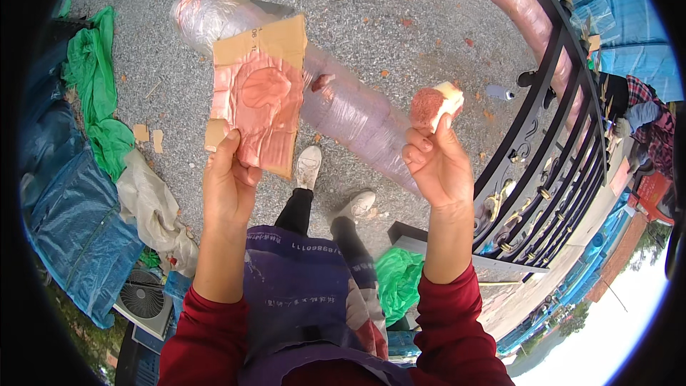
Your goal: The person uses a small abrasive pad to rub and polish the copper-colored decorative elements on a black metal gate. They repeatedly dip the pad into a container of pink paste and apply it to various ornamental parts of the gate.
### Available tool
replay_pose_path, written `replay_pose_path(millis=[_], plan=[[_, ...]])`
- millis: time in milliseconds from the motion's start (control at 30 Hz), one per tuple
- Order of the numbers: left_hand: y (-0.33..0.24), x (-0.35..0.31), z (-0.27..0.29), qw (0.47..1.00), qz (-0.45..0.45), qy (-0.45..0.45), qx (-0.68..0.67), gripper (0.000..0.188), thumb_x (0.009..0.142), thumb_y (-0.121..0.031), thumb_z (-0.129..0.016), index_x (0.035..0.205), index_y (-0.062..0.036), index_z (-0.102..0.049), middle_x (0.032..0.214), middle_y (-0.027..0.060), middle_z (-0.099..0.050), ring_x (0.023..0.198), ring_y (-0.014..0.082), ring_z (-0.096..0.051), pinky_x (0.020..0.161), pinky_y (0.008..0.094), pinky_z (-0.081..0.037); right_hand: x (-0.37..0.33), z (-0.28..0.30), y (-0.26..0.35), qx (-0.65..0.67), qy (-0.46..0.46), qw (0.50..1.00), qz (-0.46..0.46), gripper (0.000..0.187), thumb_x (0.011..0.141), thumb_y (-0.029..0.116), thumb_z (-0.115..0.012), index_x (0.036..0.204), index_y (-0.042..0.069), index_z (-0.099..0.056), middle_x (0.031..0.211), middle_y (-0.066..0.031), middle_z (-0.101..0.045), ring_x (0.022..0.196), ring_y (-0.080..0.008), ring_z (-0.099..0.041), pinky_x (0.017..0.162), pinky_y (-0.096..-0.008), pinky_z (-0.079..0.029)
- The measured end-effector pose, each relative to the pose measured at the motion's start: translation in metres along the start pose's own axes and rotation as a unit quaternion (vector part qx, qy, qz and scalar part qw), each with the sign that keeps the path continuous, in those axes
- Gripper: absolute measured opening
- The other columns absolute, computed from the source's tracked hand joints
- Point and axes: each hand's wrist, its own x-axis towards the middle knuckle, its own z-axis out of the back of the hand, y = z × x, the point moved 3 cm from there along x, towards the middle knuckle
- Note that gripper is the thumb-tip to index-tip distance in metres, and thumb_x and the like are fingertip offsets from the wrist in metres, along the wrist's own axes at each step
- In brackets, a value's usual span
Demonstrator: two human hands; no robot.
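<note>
My left hand grips the lower left corner of a flat piece of cardboard, thumb on top. A wet-looking pinkish copper smear, perhaps paint, covers most of its face, leaving the top strip bare brown. Raised at the right, my right hand pinches a small sponge between thumb and fingers. One side of the sponge is stained reddish copper; its torn edge is pale cream. The sponge and cardboard are well apart. Curving up on the right is a black metal railing with gold-touched scrollwork, touching neither hand.
A long bundle in clear plastic film lies across the gravelly ground beyond my shoes. Another wrapped length runs behind the railing. A small bottle lies near it. Green sheeting and blue tarps line the left.
</note>
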Motion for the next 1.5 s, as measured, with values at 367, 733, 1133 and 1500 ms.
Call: replay_pose_path(millis=[367,733,1133,1500], plan=[[0.069,-0.073,-0.084,0.988,0.008,0.130,0.088,0.016,0.095,-0.019,-0.055,0.094,-0.0047,-0.060,0.083,0.0030,-0.063,0.064,0.0110,-0.062,0.049,0.0229,-0.051,-0.073,0.048,0.038,-0.069,0.006,0.987,0.148,0.027,0.089,0.018,-0.063,0.114,0.011,-0.056,0.109,-0.0005,-0.057,0.080,-0.0109,-0.047,0.064,-0.0228,-0.038],[0.171,-0.166,-0.118,0.966,0.032,0.203,0.155,0.023,0.096,-0.023,-0.052,0.098,-0.0017,-0.059,0.086,0.0026,-0.061,0.064,0.0120,-0.061,0.054,0.0236,-0.051,-0.193,0.101,0.090,-0.477,-0.139,0.796,0.345,0.027,0.082,0.000,-0.068,0.106,-0.004,-0.056,0.105,-0.0066,-0.057,0.095,-0.0127,-0.053,0.084,-0.0242,-0.042],[0.232,-0.221,-0.114,0.967,-0.007,0.167,0.193,0.027,0.096,-0.024,-0.054,0.088,-0.0010,-0.064,0.071,0.0015,-0.062,0.060,0.0084,-0.059,0.056,0.0207,-0.045,-0.231,0.144,0.110,-0.621,-0.165,0.684,0.345,0.026,0.077,0.004,-0.071,0.101,-0.002,-0.061,0.095,-0.0069,-0.060,0.070,-0.0118,-0.050,0.058,-0.0230,-0.041],[0.250,-0.223,-0.105,0.966,-0.008,0.151,0.210,0.025,0.095,-0.025,-0.055,0.089,-0.0036,-0.065,0.068,0.0005,-0.062,0.060,0.0050,-0.056,0.054,0.0180,-0.039,-0.227,0.149,0.094,-0.620,-0.185,0.674,0.356,0.024,0.076,0.007,-0.072,0.096,-0.001,-0.062,0.084,-0.0057,-0.058,0.063,-0.0125,-0.047,0.055,-0.0243,-0.038]])
